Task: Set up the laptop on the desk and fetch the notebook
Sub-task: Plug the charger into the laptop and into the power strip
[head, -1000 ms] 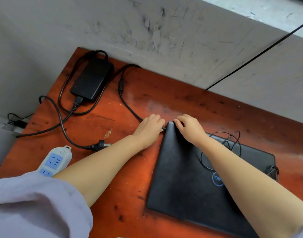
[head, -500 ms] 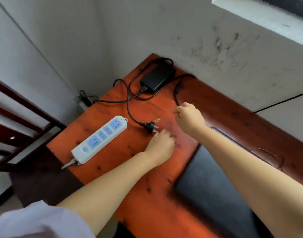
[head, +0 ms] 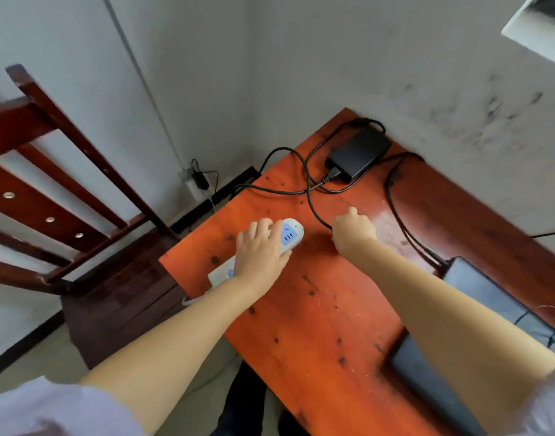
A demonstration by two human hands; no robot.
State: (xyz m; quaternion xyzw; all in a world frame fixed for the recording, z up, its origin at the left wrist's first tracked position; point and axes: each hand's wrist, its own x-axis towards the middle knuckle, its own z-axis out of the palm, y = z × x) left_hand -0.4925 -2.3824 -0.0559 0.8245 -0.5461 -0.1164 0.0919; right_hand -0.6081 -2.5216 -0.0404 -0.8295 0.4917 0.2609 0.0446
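At the far left stood a dark red-brown wooden chair (head: 50, 196) beside the desk, and behind it a grey wall socket (head: 196, 180) with a small black plug in it. On the near-left part of the scratched orange-red wooden desk (head: 317, 325), the left hand (head: 260, 251) had come down over the white power strip with blue sockets (head: 288, 234); half a second before, it had lain by the loose plug, clear of the strip, and now its fingers were wrapped round the strip's body, pinning it. Just to the right, the right hand (head: 353, 229) was clenched at the end of the black mains cord (head: 309, 196); it seemed to be gripping the plug, though the fist hid it, so I cannot say for certain. That plug had lain free on the desk a moment earlier, and a second ago both hands had been at the laptop's corner. Further back and right lay the black rectangular power brick (head: 359, 152) near the wall, its thinner lead (head: 399, 215) running down to the closed dark grey laptop (head: 477, 291) at the desk's right edge, mostly under the right forearm. I judged that the laptop end was connected and the mains end was about to go into the strip; the lid was not yet raised, and no notebook was in sight.
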